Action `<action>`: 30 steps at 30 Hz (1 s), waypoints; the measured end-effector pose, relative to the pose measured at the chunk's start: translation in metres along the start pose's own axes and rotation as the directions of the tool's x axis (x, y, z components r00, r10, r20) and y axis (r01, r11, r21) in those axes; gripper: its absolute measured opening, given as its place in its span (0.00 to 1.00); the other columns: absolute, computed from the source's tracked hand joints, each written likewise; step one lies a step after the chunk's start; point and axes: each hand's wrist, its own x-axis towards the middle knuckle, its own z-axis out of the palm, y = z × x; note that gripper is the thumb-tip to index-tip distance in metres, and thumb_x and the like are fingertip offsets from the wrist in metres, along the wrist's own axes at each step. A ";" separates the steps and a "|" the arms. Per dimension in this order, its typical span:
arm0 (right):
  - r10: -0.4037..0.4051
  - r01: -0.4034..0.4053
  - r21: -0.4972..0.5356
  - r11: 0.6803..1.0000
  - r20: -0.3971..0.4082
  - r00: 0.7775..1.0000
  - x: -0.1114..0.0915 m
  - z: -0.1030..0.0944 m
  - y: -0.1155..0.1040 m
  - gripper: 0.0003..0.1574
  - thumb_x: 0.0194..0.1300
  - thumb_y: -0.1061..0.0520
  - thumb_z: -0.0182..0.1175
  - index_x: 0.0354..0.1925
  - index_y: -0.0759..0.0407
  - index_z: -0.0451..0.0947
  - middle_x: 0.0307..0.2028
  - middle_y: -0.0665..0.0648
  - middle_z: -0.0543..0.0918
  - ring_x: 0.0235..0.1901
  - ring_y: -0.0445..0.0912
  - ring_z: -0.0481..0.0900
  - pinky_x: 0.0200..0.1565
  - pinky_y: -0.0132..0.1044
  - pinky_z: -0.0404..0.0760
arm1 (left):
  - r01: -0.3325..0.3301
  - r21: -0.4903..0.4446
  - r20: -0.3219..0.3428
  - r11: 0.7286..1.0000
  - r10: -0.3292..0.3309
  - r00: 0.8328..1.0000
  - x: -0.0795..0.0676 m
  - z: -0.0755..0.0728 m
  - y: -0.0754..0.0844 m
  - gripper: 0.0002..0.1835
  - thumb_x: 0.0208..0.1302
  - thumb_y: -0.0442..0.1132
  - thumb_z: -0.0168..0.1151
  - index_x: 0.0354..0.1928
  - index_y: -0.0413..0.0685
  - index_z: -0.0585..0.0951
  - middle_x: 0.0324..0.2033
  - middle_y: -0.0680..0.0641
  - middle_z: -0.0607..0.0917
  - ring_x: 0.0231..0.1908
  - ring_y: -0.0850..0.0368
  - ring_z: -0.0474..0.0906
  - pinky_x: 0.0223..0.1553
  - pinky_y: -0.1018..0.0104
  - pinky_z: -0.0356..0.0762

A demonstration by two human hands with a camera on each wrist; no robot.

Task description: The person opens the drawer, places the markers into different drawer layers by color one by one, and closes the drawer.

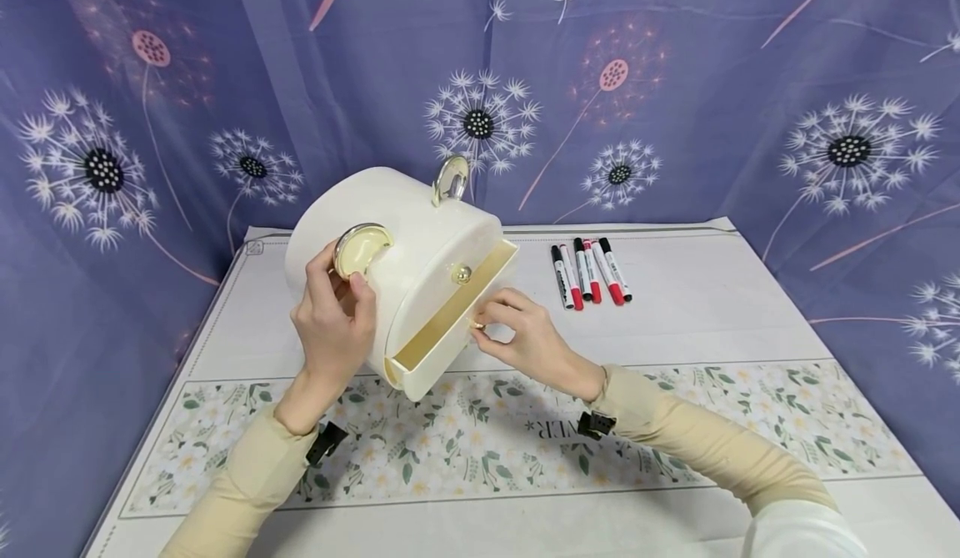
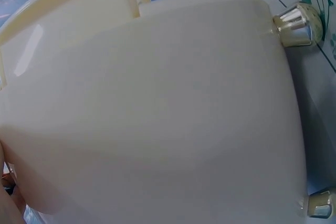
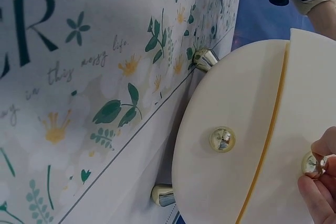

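A glossy white rounded storage box [image 1: 337, 208] with gold-trimmed ear pieces stands on the table, its front turned to the right. My left hand [image 1: 333, 320] grips the box's near ear piece [image 1: 362, 249] between thumb and fingers. One drawer [image 1: 442, 345] is pulled partway out below an upper gold knob [image 1: 462, 274]. My right hand [image 1: 528, 337] pinches the round gold knob [image 3: 313, 165] on that drawer's front. Another knob [image 3: 223, 139] shows on the panel nearer the gold feet [image 3: 205, 59]. The left wrist view shows mostly the box's smooth side [image 2: 168, 108].
Several capped markers [image 1: 590, 273], black and red, lie side by side right of the box. A floral-printed cloth [image 1: 675, 449] covers the table. Behind stands a blue curtain [image 1: 360, 99] with dandelion prints.
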 end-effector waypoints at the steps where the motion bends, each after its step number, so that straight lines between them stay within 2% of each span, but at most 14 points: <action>1: -0.001 0.001 0.000 1.000 -0.001 1.000 0.000 0.000 0.000 0.05 0.51 0.63 0.64 0.30 0.59 0.77 0.35 0.53 0.77 0.34 0.40 0.78 0.41 0.19 0.77 | 0.000 0.001 0.001 1.000 0.000 1.000 0.000 0.000 0.000 0.21 0.61 0.40 0.47 0.51 0.32 0.70 0.33 0.34 0.82 0.28 0.46 0.82 0.22 0.56 0.80; 9: -0.019 0.019 -0.013 1.000 -0.012 1.000 -0.001 -0.002 -0.001 0.07 0.50 0.64 0.65 0.30 0.59 0.78 0.35 0.53 0.77 0.34 0.41 0.78 0.40 0.20 0.77 | 0.013 -0.007 -0.008 1.000 -0.013 1.000 0.000 0.000 0.000 0.20 0.60 0.38 0.48 0.51 0.33 0.70 0.33 0.35 0.82 0.29 0.46 0.83 0.23 0.57 0.81; 16: -0.032 0.031 -0.015 0.999 -0.024 0.999 -0.002 -0.003 -0.003 0.07 0.49 0.64 0.65 0.30 0.60 0.78 0.34 0.54 0.77 0.34 0.41 0.78 0.41 0.20 0.77 | 0.017 -0.022 -0.010 1.000 -0.018 1.000 0.000 0.000 0.003 0.20 0.58 0.37 0.48 0.52 0.34 0.69 0.34 0.35 0.82 0.29 0.46 0.83 0.22 0.55 0.80; 30: -0.029 0.028 -0.021 0.999 -0.014 0.999 -0.004 -0.005 -0.004 0.07 0.48 0.65 0.65 0.30 0.60 0.78 0.33 0.54 0.78 0.34 0.41 0.78 0.42 0.19 0.76 | -0.002 -0.006 0.003 1.000 0.002 1.000 -0.001 0.000 0.000 0.21 0.61 0.40 0.48 0.51 0.31 0.70 0.34 0.34 0.82 0.29 0.47 0.83 0.23 0.56 0.81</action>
